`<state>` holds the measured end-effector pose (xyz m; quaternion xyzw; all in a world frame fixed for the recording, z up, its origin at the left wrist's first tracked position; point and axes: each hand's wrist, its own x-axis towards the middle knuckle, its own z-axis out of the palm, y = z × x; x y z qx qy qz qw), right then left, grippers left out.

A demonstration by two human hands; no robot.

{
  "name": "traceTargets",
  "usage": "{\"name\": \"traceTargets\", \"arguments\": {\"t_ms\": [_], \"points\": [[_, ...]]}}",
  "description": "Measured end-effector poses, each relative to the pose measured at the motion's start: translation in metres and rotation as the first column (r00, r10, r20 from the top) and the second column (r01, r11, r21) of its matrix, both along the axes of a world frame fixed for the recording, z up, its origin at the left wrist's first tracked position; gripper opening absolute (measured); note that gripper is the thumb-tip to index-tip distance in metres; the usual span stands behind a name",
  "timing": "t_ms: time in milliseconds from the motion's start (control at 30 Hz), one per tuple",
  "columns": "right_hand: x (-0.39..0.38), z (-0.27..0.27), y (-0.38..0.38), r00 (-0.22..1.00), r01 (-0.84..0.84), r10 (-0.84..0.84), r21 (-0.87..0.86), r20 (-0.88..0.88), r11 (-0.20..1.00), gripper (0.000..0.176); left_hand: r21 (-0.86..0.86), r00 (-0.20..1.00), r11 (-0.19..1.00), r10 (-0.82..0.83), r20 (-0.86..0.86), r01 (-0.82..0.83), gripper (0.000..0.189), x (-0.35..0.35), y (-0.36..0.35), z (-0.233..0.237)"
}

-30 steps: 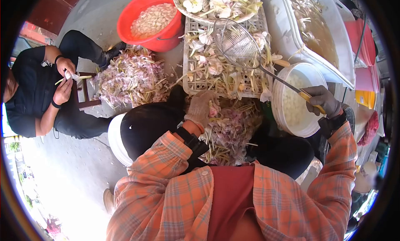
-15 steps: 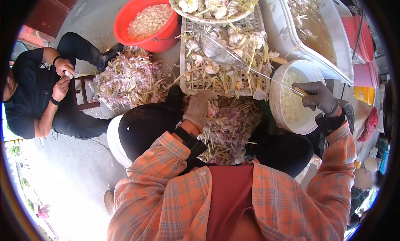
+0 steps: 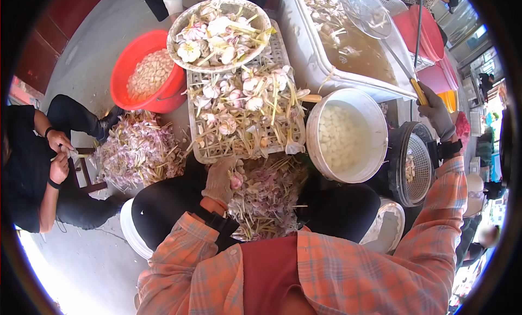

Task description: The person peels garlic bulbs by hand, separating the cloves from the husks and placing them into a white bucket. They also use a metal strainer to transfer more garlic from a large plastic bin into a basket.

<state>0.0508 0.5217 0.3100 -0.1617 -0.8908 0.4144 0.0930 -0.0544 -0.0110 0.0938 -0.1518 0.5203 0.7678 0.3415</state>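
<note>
Round silver wire strainer (image 3: 367,14), yellow handle (image 3: 418,91) gripped by closed fingers of grey-gloved right hand (image 3: 437,115), has been swung off white plastic crate (image 3: 192,116) to over rectangular white tub (image 3: 304,37), leaving crate unblocked, pinkish garlic bulb (image 3: 236,180) held by curled fingers of pale-gloved left hand (image 3: 219,180).

Floor (image 3: 92,271): strong white glare, lower left.
Garlic (image 3: 253,86): brightly lit, rather clear.
Strainer (image 3: 367,13): mesh slightly blurred.
View's edges: dark, round, visibly bent.
</note>
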Motion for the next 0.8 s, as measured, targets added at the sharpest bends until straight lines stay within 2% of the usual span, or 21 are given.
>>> {"name": "traceTargets", "arguments": {"t_ms": [100,200,233,300,333,433,467,500,567,633,667,767,800], "points": [[-0.005,0.008,0.030,0.944,0.189,-0.231,0.188,0.237,0.964,0.061,0.032,0.999,0.999,0.009,0.033,-0.010,0.021,0.000,0.003,-0.002],[-0.029,-0.003,0.052,0.797,0.306,-0.523,0.545,0.303,0.781,0.047,0.058,0.999,0.998,-0.001,0.052,-0.002,0.019,-0.002,0.006,0.000],[-0.037,-0.020,0.074,0.819,0.200,-0.521,0.733,0.239,0.650,0.040,0.057,0.998,0.998,0.010,0.067,-0.014,0.019,-0.001,0.008,0.001],[-0.052,-0.055,0.130,0.876,-0.001,-0.466,0.966,0.125,0.258,0.028,0.055,0.995,0.998,0.037,0.093,-0.042,0.019,-0.002,0.012,0.006],[-0.068,-0.059,0.122,0.828,0.035,-0.542,0.952,0.142,0.303,0.020,-0.030,0.996,0.998,0.058,0.065,-0.056,0.024,0.000,0.020,0.016],[-0.114,-0.067,0.105,0.761,0.020,-0.621,0.949,0.190,0.314,0.021,-0.090,0.999,0.996,0.006,0.048,-0.002,0.023,-0.003,0.022,0.016],[-0.128,-0.067,0.097,0.775,-0.036,-0.590,0.948,0.227,0.316,0.022,-0.056,0.998,0.998,-0.012,0.065,0.015,0.022,-0.005,0.019,0.012],[-0.139,-0.066,0.087,0.795,-0.085,-0.559,0.956,0.235,0.281,0.022,-0.093,0.998,0.994,-0.058,-0.006,0.057,0.022,-0.005,0.018,0.011],[-0.166,-0.069,0.073,0.786,-0.129,-0.547,0.941,0.289,0.312,0.022,-0.175,0.978,0.976,-0.155,-0.142,0.130,0.021,-0.005,0.018,0.011],[-0.196,-0.091,0.079,0.772,-0.227,-0.526,0.928,0.357,0.296,0.023,-0.193,0.961,0.969,-0.194,-0.198,0.156,0.021,-0.005,0.016,0.008],[-0.210,-0.101,0.083,0.783,-0.222,-0.509,0.926,0.357,0.306,0.024,-0.202,0.950,0.965,-0.215,-0.228,0.170,0.021,-0.006,0.016,0.008],[-0.237,-0.123,0.079,0.826,-0.249,-0.416,0.907,0.381,0.339,0.025,-0.099,0.990,0.988,-0.125,-0.071,0.118,0.022,-0.008,0.017,0.016],[-0.239,-0.123,0.069,0.833,-0.279,-0.368,0.889,0.412,0.364,0.026,-0.105,0.982,0.986,-0.145,-0.120,0.133,0.022,-0.007,0.015,0.014]]}}
